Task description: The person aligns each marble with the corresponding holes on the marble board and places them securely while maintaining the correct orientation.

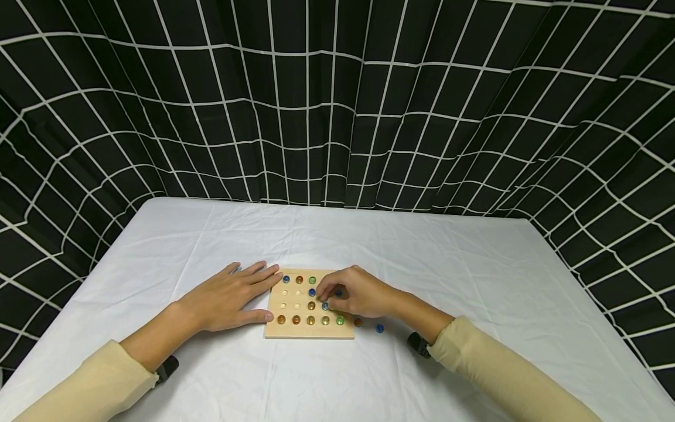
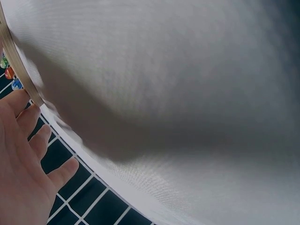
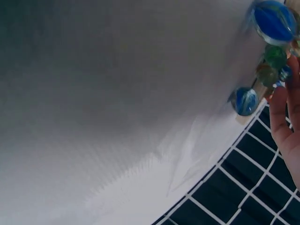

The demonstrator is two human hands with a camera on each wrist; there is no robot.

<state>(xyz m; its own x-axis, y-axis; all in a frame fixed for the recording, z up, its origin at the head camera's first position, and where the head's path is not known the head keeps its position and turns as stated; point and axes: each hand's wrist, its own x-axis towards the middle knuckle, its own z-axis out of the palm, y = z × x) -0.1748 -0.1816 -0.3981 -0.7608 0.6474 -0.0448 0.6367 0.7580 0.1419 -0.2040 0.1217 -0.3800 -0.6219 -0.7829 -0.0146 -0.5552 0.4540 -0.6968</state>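
A square wooden board (image 1: 311, 332) with rows of round hollows lies in front of me, many hollows holding coloured glass marbles. My left hand (image 1: 227, 296) lies flat with its fingers spread, fingertips and thumb on the board's left edge. Over the right part of the board, my right hand (image 1: 361, 293) has its fingers curled. Its thumb and index finger pinch a light blue marble (image 1: 325, 306) at a hollow in the third row. Beside the fingertips is a dark blue marble (image 1: 312, 292). The palm and fingers hide part of the board's upper right.
An orange marble (image 1: 358, 322) rests just off the board's right edge, and a blue marble (image 1: 380, 329) lies farther right on the white cloth (image 1: 448, 275). In the right wrist view, a large blue marble (image 3: 274, 21) is close by. Black gridded curtains (image 1: 306, 117) surround the table.
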